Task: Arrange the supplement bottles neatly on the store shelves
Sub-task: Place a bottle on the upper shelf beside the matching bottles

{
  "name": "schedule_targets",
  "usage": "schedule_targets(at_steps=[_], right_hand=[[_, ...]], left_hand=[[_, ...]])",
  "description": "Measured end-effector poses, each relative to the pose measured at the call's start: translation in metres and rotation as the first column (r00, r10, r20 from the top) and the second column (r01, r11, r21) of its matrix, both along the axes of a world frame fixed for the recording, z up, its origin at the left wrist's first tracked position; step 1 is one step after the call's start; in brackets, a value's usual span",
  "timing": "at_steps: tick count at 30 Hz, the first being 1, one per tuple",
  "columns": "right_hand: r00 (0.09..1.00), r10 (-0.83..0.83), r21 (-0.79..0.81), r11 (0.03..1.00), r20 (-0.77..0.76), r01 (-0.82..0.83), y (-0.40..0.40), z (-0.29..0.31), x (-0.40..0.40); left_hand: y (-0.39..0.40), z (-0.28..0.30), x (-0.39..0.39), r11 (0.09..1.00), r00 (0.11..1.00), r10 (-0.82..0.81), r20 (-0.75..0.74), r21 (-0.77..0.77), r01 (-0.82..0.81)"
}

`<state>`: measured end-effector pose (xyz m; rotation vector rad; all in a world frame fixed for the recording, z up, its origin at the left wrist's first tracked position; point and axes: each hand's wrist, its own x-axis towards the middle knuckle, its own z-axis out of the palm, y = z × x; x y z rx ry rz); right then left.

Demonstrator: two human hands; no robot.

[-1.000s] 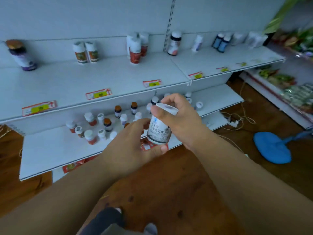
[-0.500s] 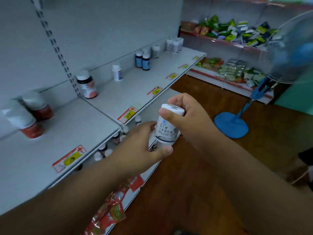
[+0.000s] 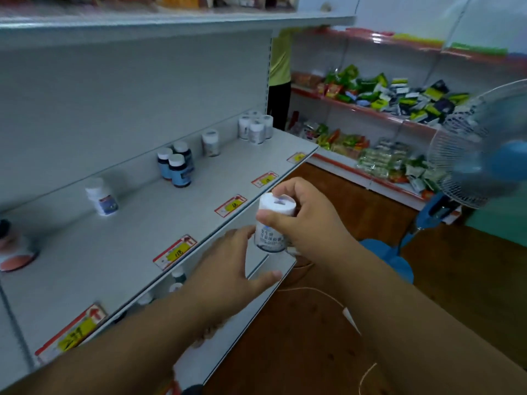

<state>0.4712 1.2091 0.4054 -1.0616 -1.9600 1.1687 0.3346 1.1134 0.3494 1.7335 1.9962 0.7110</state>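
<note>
My right hand (image 3: 309,216) grips a white supplement bottle (image 3: 272,228) by its cap and upper body, in front of the middle shelf's edge. My left hand (image 3: 231,266) sits just left of and below the bottle, fingers spread, thumb under it, apparently not gripping. On the middle shelf (image 3: 137,238) stand a white bottle (image 3: 102,196), three dark blue bottles (image 3: 176,166), a single white bottle (image 3: 211,142) and a cluster of white bottles (image 3: 255,126) at the far end. A red-based bottle (image 3: 14,249) shows at the left edge. More bottles (image 3: 177,277) sit on the lower shelf, mostly hidden.
Price tags (image 3: 175,252) line the shelf front. A blue standing fan (image 3: 484,155) is at the right on the wooden floor. Snack shelves (image 3: 385,109) run along the far wall. A person in a yellow top (image 3: 279,69) stands behind the shelf end. A white cable (image 3: 336,303) lies on the floor.
My view has swung right and up along the shelf. The right hand has kept hold of the bottle and lifted it slightly; the left hand has dropped a little away from it.
</note>
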Motion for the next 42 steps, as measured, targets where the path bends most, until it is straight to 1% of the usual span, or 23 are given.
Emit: schedule_targets(at_steps=[4,6,9,13,15,19,22,25,29,33,36,39,41,42], right_hand=[[0.998,0.048,0.003,0.999,0.029,-0.048,0.085,-0.001,-0.019],[0.996,0.074,-0.012,0.997,0.042,-0.073,0.127,-0.005,-0.031],[0.998,0.045,0.015,0.999,0.054,-0.046,0.193,-0.01,-0.048],[0.977,0.042,0.071,0.996,0.209,-0.058,0.274,-0.006,-0.061],[0.953,0.078,0.087,0.99,0.293,-0.108,0.311,-0.004,-0.064],[0.905,0.188,0.201,0.939,0.381,-0.279,0.381,-0.019,-0.081],[0.835,0.243,0.248,0.881,0.494,-0.403,0.434,-0.037,-0.103],[0.783,0.282,0.327,0.792,0.554,-0.516,0.478,-0.055,-0.13],[0.744,0.384,0.324,0.722,0.547,-0.611,0.513,-0.082,-0.15],[0.788,0.413,0.365,0.721,0.456,-0.589,0.535,-0.101,-0.158],[0.795,0.465,0.398,0.693,0.391,-0.601,0.541,-0.106,-0.161],[0.778,0.488,0.431,0.65,0.395,-0.626,0.541,-0.11,-0.157],[0.772,0.478,0.46,0.622,0.418,-0.634,0.539,-0.111,-0.151],[0.785,0.461,0.489,0.614,0.414,-0.619,0.537,-0.111,-0.147]], left_hand=[[0.078,-0.004,-0.016,0.997,0.99,0.061,-0.129,-0.029,-0.065],[0.118,-0.01,-0.027,0.997,0.985,0.073,-0.159,-0.019,-0.077],[0.182,-0.019,-0.045,0.997,0.978,0.074,-0.194,0.009,-0.074],[0.259,-0.022,-0.053,0.995,0.978,0.09,-0.186,-0.015,-0.095],[0.292,-0.024,-0.056,0.993,0.973,0.108,-0.202,-0.024,-0.115],[0.349,-0.04,-0.062,0.979,0.948,0.172,-0.267,-0.061,-0.195],[0.39,-0.055,-0.063,0.949,0.92,0.253,-0.299,-0.106,-0.296],[0.43,-0.068,-0.064,0.903,0.872,0.367,-0.324,-0.103,-0.418],[0.462,-0.082,-0.059,0.827,0.815,0.483,-0.32,-0.139,-0.545],[0.484,-0.085,-0.05,0.745,0.736,0.588,-0.335,-0.129,-0.654],[0.495,-0.085,-0.048,0.697,0.693,0.635,-0.341,-0.135,-0.705],[0.5,-0.085,-0.045,0.666,0.673,0.655,-0.343,-0.159,-0.729],[0.499,-0.084,-0.044,0.661,0.665,0.672,-0.327,-0.142,-0.737],[0.497,-0.082,-0.043,0.659,0.66,0.681,-0.318,-0.126,-0.741]])
